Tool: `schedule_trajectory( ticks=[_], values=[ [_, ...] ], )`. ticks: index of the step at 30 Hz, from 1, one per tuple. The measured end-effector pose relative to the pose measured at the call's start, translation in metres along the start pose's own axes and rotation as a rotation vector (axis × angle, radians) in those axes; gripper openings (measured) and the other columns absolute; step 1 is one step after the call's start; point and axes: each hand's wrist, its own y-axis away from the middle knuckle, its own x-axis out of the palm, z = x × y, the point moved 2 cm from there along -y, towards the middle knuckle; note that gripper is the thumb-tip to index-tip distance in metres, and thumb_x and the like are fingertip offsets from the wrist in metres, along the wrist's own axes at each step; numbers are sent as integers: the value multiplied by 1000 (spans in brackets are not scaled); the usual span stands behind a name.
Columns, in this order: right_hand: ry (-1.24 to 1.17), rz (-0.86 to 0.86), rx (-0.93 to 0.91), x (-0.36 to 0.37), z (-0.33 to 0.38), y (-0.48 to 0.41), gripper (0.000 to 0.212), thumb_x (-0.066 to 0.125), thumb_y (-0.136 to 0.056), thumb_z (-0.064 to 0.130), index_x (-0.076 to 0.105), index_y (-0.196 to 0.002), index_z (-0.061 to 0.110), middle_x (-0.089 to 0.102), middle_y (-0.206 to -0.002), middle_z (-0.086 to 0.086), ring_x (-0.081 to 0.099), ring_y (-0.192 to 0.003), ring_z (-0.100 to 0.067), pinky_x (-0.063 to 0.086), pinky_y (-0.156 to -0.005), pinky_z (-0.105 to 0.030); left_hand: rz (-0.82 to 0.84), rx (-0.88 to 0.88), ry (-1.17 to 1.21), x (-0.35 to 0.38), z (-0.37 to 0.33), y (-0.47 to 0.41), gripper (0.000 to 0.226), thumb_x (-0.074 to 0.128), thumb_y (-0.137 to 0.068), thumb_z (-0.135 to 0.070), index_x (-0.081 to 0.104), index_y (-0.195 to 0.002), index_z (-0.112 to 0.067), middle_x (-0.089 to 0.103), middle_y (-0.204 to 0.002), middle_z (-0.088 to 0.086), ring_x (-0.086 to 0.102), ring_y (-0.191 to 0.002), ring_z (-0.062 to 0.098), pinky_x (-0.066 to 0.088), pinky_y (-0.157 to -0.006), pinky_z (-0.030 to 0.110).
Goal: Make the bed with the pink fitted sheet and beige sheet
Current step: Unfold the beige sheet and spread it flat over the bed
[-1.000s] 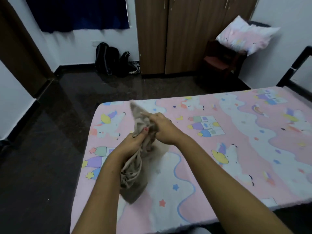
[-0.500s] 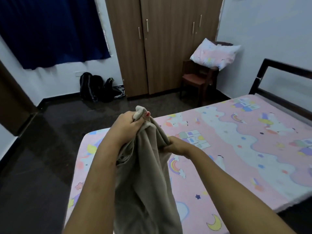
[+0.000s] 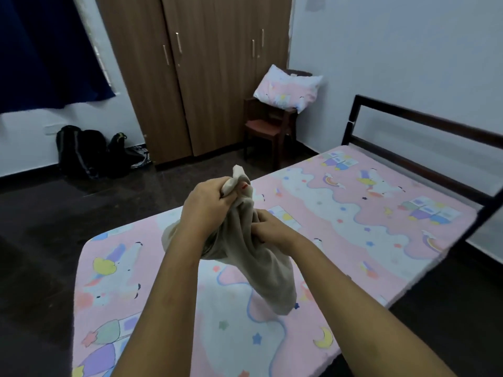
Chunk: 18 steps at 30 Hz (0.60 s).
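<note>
You held the bunched beige sheet (image 3: 269,270) above the pink fitted sheet (image 3: 353,227) covering the bed (image 3: 424,119), left hand (image 3: 206,205) grip clenched round its top, right hand (image 3: 272,227) grip pinching folds just below, with a wardrobe (image 3: 206,77) and a pillow (image 3: 288,91) on a chair (image 3: 265,129) far behind.

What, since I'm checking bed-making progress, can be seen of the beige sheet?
The beige sheet is plain, soft-looking cloth, bunched into a hanging bundle above the pink fitted sheet. The left hand grips its top, a corner poking above the fist; the right hand pinches folds lower down. Whether its bottom touches that sheet is unclear.
</note>
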Motion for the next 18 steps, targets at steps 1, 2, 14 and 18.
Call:
schedule_trajectory(
  ticks=[1, 2, 14, 18],
  values=[
    [-12, -59, -2, 8, 2, 4, 20, 43, -89, 3, 56, -82, 18, 54, -72, 0, 49, -65, -10, 40, -58, -21, -5, 24, -11, -4, -1, 4, 23, 53, -93, -43, 64, -80, -27, 65, -81, -4, 58, -82, 24, 46, -70, 40],
    [-39, -135, -12, 15, 4, 7, 19, 43, -88, 4, 56, -79, 15, 55, -71, -2, 49, -63, -11, 39, -58, -22, -20, 50, -25, -9, -2, 8, 18, 53, -93, -39, 66, -89, -28, 67, -89, -2, 59, -88, 26, 46, -75, 41],
    [-400, -859, -45, 150, 67, 80, 17, 50, -88, 11, 65, -82, 16, 60, -68, 0, 56, -67, -15, 45, -62, -26, 124, 148, 234, -80, 51, 103, 64, 39, -73, -70, 52, -122, -30, 58, -118, -5, 51, -114, 22, 41, -95, 42],
    [-380, -856, -71, 164, 90, 116, 16, 50, -84, 12, 62, -77, 4, 59, -65, -5, 55, -64, -18, 48, -62, -37, 253, 216, 212, -97, 46, 122, 74, 56, -63, -74, 49, -125, -34, 54, -119, -12, 50, -117, 16, 40, -96, 37]
  ],
)
